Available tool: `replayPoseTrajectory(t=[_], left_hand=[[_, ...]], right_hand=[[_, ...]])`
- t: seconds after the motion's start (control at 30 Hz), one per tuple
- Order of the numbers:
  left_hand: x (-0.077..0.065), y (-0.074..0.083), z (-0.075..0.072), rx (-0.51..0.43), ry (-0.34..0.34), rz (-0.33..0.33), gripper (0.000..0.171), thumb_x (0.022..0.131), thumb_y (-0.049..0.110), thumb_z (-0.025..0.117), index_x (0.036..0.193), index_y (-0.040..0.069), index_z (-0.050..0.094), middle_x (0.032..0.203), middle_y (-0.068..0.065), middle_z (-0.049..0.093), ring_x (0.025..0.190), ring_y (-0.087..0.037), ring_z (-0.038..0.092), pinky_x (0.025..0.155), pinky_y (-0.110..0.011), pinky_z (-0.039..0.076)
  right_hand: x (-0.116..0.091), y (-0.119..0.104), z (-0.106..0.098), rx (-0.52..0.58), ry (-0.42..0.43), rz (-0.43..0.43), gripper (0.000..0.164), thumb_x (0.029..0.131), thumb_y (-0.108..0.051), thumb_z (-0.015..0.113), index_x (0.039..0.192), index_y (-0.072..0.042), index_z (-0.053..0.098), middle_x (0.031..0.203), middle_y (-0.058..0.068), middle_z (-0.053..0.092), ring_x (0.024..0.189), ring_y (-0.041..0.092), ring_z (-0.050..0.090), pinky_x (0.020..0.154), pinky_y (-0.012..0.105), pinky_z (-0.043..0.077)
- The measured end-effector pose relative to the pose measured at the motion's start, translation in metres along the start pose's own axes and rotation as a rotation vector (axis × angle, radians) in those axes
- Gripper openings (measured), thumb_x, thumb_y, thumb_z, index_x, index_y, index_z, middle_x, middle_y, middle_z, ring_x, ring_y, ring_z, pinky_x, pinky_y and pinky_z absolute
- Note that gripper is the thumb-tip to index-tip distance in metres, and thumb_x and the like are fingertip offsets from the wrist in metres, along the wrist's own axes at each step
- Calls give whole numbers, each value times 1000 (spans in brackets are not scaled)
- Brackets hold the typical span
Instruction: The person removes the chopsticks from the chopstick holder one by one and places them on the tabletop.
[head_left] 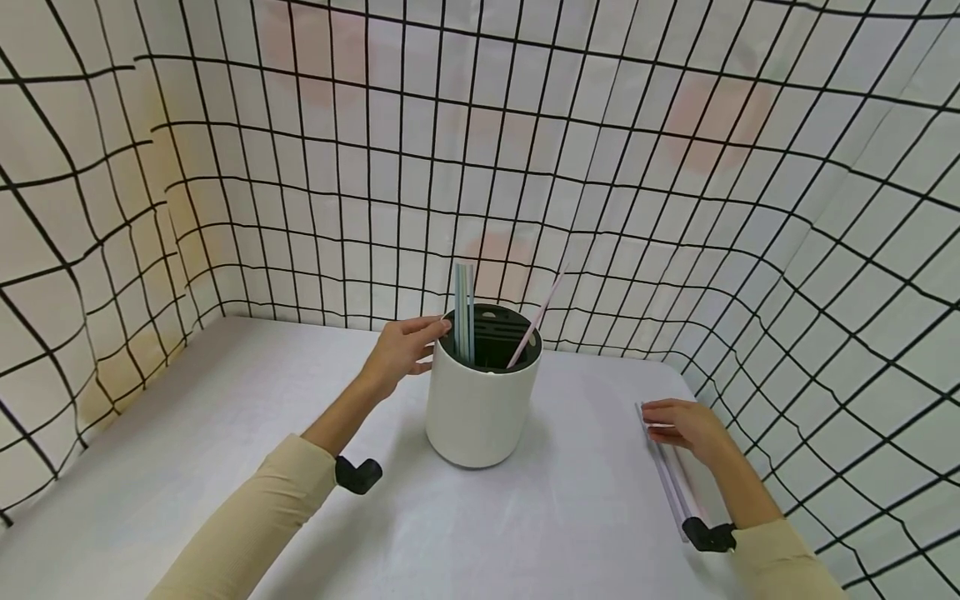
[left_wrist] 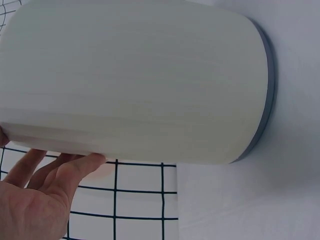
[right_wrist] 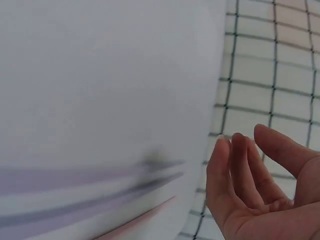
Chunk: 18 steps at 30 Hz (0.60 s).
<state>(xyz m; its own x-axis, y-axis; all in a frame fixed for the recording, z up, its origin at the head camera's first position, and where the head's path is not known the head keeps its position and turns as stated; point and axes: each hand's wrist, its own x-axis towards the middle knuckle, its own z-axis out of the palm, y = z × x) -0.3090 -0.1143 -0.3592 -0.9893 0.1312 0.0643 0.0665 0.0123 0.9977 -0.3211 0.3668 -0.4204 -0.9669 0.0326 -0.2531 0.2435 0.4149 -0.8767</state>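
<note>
A white cylindrical holder (head_left: 480,421) with a black slotted insert stands upright on the table. My left hand (head_left: 397,354) holds its left upper side, one digit over the rim and the other fingers against the outer wall. Several pale blue and green thin sticks (head_left: 463,312) stand at the insert's left, while a pink stick (head_left: 542,310) leans out to the right. Over at the right, my right hand (head_left: 692,425) hovers by pale purple and pink sticks (head_left: 672,487) lying on the table. In the right wrist view, nothing shows between its loosely bent fingers (right_wrist: 242,170) and thumb.
Black wire grid panels (head_left: 465,183) enclose the table at the back and both sides, with whitish sheeting behind. A white cloth (head_left: 570,508) covers the tabletop. Each wrist carries a small black device, such as the one on the left (head_left: 358,475).
</note>
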Motion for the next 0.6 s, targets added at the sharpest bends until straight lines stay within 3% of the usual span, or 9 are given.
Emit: replayPoseTrajectory(t=[0.3, 0.6], left_hand=[[1, -2, 0, 5, -1, 3, 51, 99, 38, 67, 141, 8, 61, 144, -13, 60, 131, -35, 59, 99, -51, 54], [1, -1, 0, 0, -6, 1, 52, 99, 37, 66, 141, 8, 60, 145, -13, 59, 132, -35, 58, 100, -52, 53]], right_hand=[[-16, -80, 39, 17, -128, -225, 47, 106, -21, 54, 141, 10, 50, 122, 10, 68, 97, 11, 73, 94, 35, 59], [-36, -155, 83, 119, -106, -265, 43, 100, -24, 67, 132, 4, 58, 116, 11, 70, 92, 14, 75, 90, 29, 60]])
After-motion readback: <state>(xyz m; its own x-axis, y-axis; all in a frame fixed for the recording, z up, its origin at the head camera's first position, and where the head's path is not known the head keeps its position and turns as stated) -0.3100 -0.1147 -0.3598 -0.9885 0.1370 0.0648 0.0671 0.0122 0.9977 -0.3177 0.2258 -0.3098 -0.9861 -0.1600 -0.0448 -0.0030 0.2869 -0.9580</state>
